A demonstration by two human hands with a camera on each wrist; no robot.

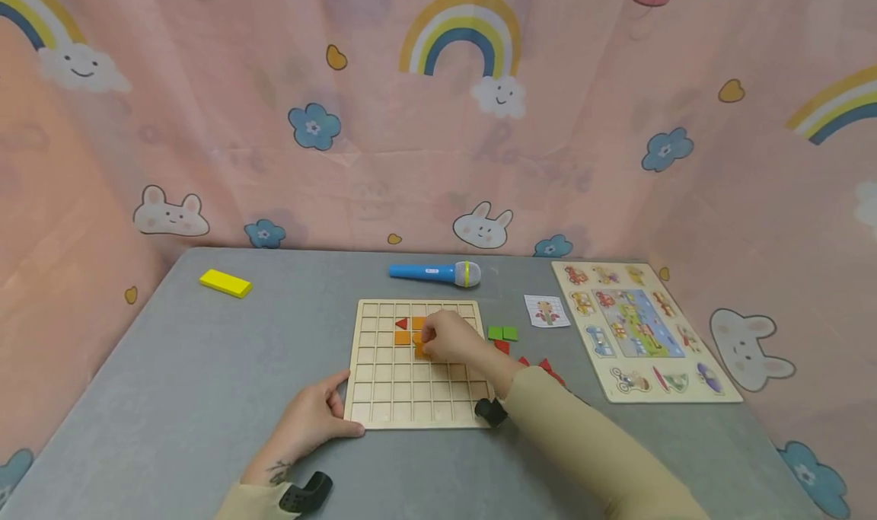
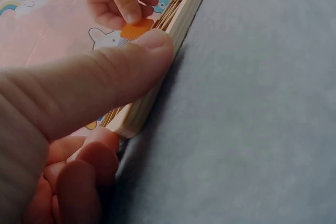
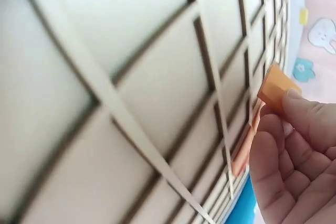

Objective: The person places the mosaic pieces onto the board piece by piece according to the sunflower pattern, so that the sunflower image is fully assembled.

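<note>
A wooden grid board (image 1: 384, 394) lies on the table. My left hand (image 1: 311, 417) holds its near left corner, thumb along the front edge and fingers by the left side; the left wrist view shows the thumb (image 2: 105, 77) against the wooden rim. Over the upper middle of the grid, my right hand (image 1: 448, 337) pinches an orange square tile (image 3: 278, 90) between thumb and fingers, the tile tilted above the slots. Beside that hand, an orange tile (image 1: 402, 338), another orange tile (image 1: 419, 323) and a red triangle (image 1: 402, 323) sit in the grid. My right hand partly hides this area.
Right of the board lie green squares (image 1: 502, 333), a red square (image 1: 502, 346) and red triangles (image 1: 546, 365), partly behind my right arm. A picture card (image 1: 546, 311) and a picture puzzle board (image 1: 582, 360) are farther right. Behind lie a blue toy microphone (image 1: 425, 272) and yellow block (image 1: 225, 283).
</note>
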